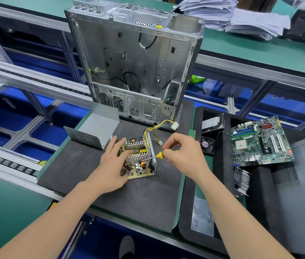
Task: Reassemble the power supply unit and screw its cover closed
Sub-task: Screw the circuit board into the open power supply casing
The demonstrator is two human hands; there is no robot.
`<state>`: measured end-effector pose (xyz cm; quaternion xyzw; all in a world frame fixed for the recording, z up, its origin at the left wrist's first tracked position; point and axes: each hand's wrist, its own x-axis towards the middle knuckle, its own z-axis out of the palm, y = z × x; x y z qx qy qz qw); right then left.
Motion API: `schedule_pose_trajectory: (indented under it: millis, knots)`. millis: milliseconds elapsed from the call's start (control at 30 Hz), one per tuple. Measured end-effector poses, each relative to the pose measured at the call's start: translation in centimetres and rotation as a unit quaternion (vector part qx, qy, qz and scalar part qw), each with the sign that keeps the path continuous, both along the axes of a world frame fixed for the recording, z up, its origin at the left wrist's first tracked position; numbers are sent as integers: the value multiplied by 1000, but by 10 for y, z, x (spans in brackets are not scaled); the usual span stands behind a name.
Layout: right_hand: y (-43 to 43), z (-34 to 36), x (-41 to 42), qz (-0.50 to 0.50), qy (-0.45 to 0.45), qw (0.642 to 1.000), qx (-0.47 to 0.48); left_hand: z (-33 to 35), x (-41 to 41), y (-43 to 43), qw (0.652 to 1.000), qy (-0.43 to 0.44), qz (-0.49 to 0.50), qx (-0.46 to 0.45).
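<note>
The open power supply unit [138, 159] lies on a dark foam mat [144, 199], its circuit board, heat sinks and yellow and black wire bundle [152, 130] exposed. My left hand [113, 162] rests on the unit's left side with fingers stretched over the board. My right hand [183, 153] grips a yellow-handled screwdriver [159, 155], whose tip points into the unit's right edge. The grey metal cover [96, 128] stands apart on the mat, behind and left of the unit.
An empty computer case [136, 60] stands upright behind the mat. To the right lie a motherboard [261, 141], a small fan [207, 144], a hard drive [212, 122], a heat sink [242, 180] and a metal plate [202, 217]. Paper stacks [237, 17] sit at the back.
</note>
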<state>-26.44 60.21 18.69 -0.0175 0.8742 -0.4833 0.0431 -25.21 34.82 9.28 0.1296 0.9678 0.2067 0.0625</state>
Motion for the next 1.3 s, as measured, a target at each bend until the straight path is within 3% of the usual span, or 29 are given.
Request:
schedule_pose_trajectory:
  millis: [200, 567, 700, 867, 1300]
  knots:
    - [-6, -2, 2, 41, 10, 998, 56, 9, -8, -13, 998, -36, -45, -17]
    - [-29, -11, 7, 120, 26, 987, 104, 20, -37, -14, 994, 41, -23, -102]
    - [-41, -15, 10, 153, 44, 981, 114, 15, -37, -16, 997, 53, -25, -42]
    - [-52, -14, 10, 190, 56, 969, 144, 10, -40, -10, 1000, -13, 1, 26]
    - [-65, -15, 11, 224, 72, 956, 177, 18, -47, -1, 999, -45, 24, 15]
